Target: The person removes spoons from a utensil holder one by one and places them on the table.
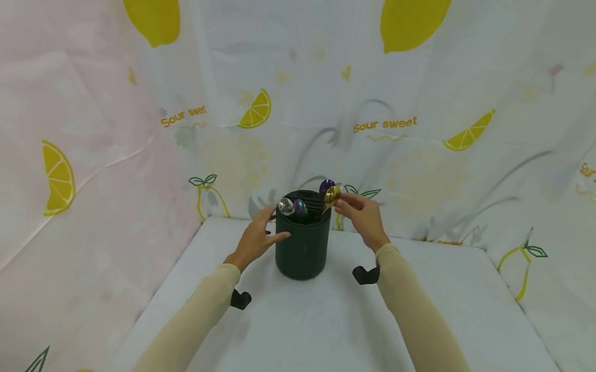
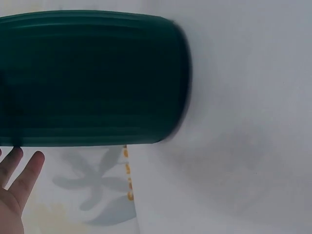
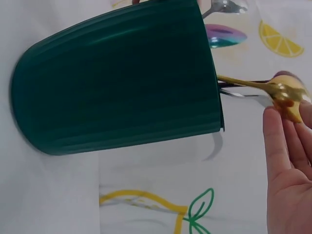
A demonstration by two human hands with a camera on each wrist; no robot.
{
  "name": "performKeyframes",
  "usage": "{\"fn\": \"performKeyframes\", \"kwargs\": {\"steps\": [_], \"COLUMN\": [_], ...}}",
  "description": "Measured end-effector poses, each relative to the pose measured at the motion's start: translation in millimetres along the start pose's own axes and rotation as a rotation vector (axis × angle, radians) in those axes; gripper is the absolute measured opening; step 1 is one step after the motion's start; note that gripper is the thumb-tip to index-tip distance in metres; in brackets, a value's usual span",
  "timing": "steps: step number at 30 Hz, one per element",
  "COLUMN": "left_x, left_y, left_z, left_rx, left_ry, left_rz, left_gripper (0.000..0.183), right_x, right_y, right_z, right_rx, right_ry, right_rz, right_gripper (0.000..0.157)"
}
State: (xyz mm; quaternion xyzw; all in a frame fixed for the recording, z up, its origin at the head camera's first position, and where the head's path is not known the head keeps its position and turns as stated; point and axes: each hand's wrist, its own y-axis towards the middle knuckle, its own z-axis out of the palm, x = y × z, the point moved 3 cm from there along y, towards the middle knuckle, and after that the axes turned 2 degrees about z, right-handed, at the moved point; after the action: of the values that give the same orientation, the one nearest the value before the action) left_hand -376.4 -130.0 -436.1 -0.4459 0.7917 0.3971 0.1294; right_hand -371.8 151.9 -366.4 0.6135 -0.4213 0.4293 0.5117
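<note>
A dark green cutlery holder (image 1: 301,251) with a slatted top stands upright on the table. My left hand (image 1: 257,237) is at its left side, thumb against the front wall and fingers straight along the side near the rim. At the right rim, my right hand (image 1: 359,214) pinches the bowl of a gold spoon (image 1: 332,195), whose handle runs down into the holder. A purple spoon (image 1: 326,185) is right behind it, and a silver handle (image 3: 241,94) shows beside it. A silver spoon (image 1: 286,207) and a purple-blue spoon (image 1: 301,208) lean at the left of the top.
The holder is near the back of a white table (image 1: 300,332). Behind it hangs a white cloth (image 1: 303,85) printed with lemons, and more cloth flanks both sides. Black wrist mounts (image 1: 366,275) sit under both forearms.
</note>
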Motion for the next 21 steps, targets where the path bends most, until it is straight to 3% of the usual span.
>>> {"fn": "performKeyframes", "kwargs": {"steps": [10,21], "left_x": [-1.9,-1.0], "left_y": [-0.6,-1.2], "left_z": [0.2,0.6], "left_rx": [0.008,0.002], "left_ry": [0.017,0.014], "left_rz": [-0.01,-0.005], "left_gripper": [0.084,0.087], "right_x": [4.2,12.6], "right_y": [0.4,0.3], "right_z": [7.5,14.5], "right_rx": [-0.023,0.027], "right_ry": [0.092,0.165], "right_rz": [-0.034,-0.069], "right_gripper": [0.029,0.029]}}
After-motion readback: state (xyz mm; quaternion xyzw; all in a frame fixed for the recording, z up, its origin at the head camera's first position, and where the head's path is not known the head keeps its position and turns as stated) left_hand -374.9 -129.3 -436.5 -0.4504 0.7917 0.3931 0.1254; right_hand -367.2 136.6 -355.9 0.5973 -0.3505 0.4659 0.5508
